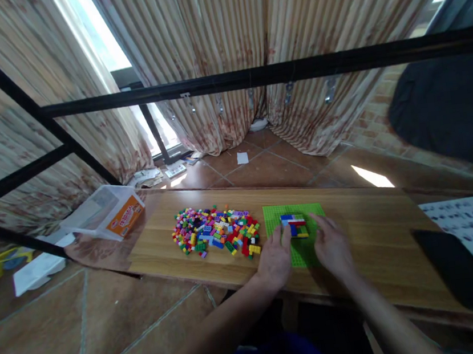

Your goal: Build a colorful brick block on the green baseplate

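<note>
Striped, flowered curtains [210, 31] hung behind a dark metal bar [225, 82], and below them, in the head view, the long wooden worktop [376, 229] was where the action was! Centre stage, the green baseplate [302, 258] carried a small brick assembly [299, 230] in blue, white, red and yellow-green, set towards its middle. Both hands were in play, well apart from each other: the left hand [274, 258] had its fingertips at the near left of the build, though whether it pinched a brick I couldn't tell; the right hand [334, 248] sat loosely spread to the other side, nothing visible in its fingers. Early going, by my judgement: only a compact cluster was up, most of the plate stood bare, and a big loose brick pile [215, 231] waited just beside it. On to the lettering: a clear bin [89, 209] wore an orange label [125, 214] with pale characters, too small to read, and the printed sheet [461, 218] at far right was equally illegible.
</note>
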The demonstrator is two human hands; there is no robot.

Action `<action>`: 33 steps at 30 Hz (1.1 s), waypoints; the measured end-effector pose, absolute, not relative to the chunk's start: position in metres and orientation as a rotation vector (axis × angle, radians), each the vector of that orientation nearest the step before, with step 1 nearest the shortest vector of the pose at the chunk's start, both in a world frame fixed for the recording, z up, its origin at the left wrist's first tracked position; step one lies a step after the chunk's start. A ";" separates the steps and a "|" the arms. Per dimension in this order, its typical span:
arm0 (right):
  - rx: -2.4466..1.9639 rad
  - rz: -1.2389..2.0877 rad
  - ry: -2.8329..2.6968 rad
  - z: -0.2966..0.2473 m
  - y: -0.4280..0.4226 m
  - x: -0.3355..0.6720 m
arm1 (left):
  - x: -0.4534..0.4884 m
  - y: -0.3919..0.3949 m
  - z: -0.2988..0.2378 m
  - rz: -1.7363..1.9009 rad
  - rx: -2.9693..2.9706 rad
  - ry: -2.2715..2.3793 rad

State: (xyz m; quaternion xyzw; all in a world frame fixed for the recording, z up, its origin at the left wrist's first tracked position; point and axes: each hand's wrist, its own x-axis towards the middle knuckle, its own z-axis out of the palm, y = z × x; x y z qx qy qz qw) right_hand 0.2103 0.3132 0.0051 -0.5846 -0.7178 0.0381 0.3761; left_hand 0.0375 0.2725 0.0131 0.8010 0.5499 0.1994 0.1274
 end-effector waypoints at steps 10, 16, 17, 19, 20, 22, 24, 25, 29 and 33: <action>-1.529 0.200 -1.757 -0.025 0.288 0.200 | 0.001 0.222 0.000 0.720 2.300 1.530; -1.577 0.215 -1.713 -0.017 0.279 0.197 | -0.024 0.211 -0.004 0.877 2.310 1.470; -1.592 0.219 -1.700 -0.014 0.279 0.196 | -0.027 0.211 -0.004 0.886 2.301 1.478; -1.587 0.218 -1.691 -0.006 0.278 0.192 | -0.031 0.211 -0.005 0.913 2.279 1.491; -1.564 0.214 -1.698 -0.003 0.278 0.190 | -0.033 0.212 -0.005 0.930 2.270 1.492; -1.506 0.217 -1.717 0.003 0.277 0.185 | -0.034 0.212 -0.006 0.960 2.256 1.484; -1.485 0.256 -1.703 0.007 0.279 0.181 | -0.034 0.213 -0.006 0.970 2.240 1.485; -1.499 0.292 -1.674 0.008 0.281 0.180 | -0.033 0.213 -0.006 0.967 2.230 1.492; -1.596 0.434 -1.503 0.010 0.290 0.179 | -0.031 0.213 -0.005 0.953 2.214 1.509; -1.575 0.492 -1.492 0.006 0.294 0.176 | -0.029 0.213 -0.003 0.973 2.212 1.507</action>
